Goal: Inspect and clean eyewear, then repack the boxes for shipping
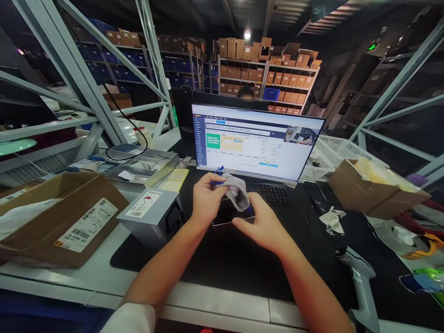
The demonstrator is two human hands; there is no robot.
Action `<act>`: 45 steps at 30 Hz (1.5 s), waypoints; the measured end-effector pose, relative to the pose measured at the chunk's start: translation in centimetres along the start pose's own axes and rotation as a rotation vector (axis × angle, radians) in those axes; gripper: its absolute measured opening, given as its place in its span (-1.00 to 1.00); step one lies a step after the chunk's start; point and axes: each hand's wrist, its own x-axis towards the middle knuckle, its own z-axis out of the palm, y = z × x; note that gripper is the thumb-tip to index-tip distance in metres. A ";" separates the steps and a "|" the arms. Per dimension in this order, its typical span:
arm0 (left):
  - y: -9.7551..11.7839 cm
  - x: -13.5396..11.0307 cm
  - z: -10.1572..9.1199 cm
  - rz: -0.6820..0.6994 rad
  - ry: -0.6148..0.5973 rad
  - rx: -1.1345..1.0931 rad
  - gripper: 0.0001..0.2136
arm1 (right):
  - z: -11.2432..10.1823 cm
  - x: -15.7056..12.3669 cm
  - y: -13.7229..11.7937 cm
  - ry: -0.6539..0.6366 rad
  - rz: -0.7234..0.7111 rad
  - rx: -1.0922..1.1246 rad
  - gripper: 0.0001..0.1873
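Note:
A grey cloth pouch (236, 190) with a blue drawstring is up in front of the monitor, its mouth facing down toward me. My left hand (207, 196) pinches the pouch's edge near the blue cord. Close against the pouch's other side is my right hand (265, 219), thumb spread away from the fingers; some fingertips are hidden behind the cloth. Beneath both hands shows a dark flat item (227, 217) with a thin white edge, which I cannot identify. To the left of my left hand stands a grey product box (151, 217) with a white label.
The monitor (256, 143) and keyboard (272, 193) sit behind the hands on a black mat (222, 263). Open cartons stand at left (65, 226) and right (374, 192). A barcode scanner (359, 282), crumpled white cloth (333, 219) and tape roll (398, 236) lie at right.

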 end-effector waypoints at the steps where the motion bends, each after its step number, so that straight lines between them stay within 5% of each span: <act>1: -0.1 -0.2 0.1 0.008 0.009 -0.011 -0.81 | 0.3 0.1 0.1 0.005 0.004 -0.021 -0.70; 3: -0.3 -0.4 0.3 0.037 0.020 0.011 -0.80 | 0.7 0.2 0.4 0.030 -0.036 -0.055 -0.85; 8: -0.2 -0.1 -0.7 0.299 0.074 0.294 -0.79 | -0.7 0.0 0.4 0.022 -0.183 -0.152 -0.65; 11: 0.1 0.8 -1.8 0.458 -0.001 0.542 -0.78 | -2.1 -0.4 0.2 0.035 -0.244 -0.130 -0.59; 15: 0.7 1.7 -2.2 0.465 -0.156 0.742 -0.79 | -3.0 -0.8 0.3 0.068 -0.208 -0.042 -0.56; 19: 1.0 1.7 -1.8 0.445 -0.179 0.716 -0.86 | -2.8 -0.9 0.4 0.057 -0.125 0.177 -0.52; 22: 1.3 1.5 -1.8 0.377 -0.344 0.613 -0.83 | -2.3 -0.8 0.6 0.088 -0.108 0.440 -0.53; 26: 1.8 1.4 -2.0 0.390 -0.774 0.595 -0.78 | -1.8 -0.3 1.1 0.282 -0.024 0.728 -0.52; 29: 1.7 1.4 -2.2 0.481 -0.867 0.597 -0.86 | -2.0 0.1 1.0 0.339 0.031 0.798 -0.51; 34: 0.7 1.7 -2.6 0.450 -0.868 0.340 -0.51 | -3.3 0.5 0.7 0.433 0.054 0.822 -0.42; 40: 1.6 1.2 -1.6 0.105 -0.314 -0.361 -0.51 | -5.4 0.9 3.0 0.770 0.134 1.016 -0.36; 43: 3.4 0.7 -1.2 -0.085 -0.228 -0.626 -0.46 | -6.2 0.9 4.0 0.711 0.156 0.963 -0.39; 45: 4.4 0.5 -1.4 -0.195 -0.229 -0.701 -0.43 | -6.4 0.7 4.3 0.508 0.187 0.759 -0.46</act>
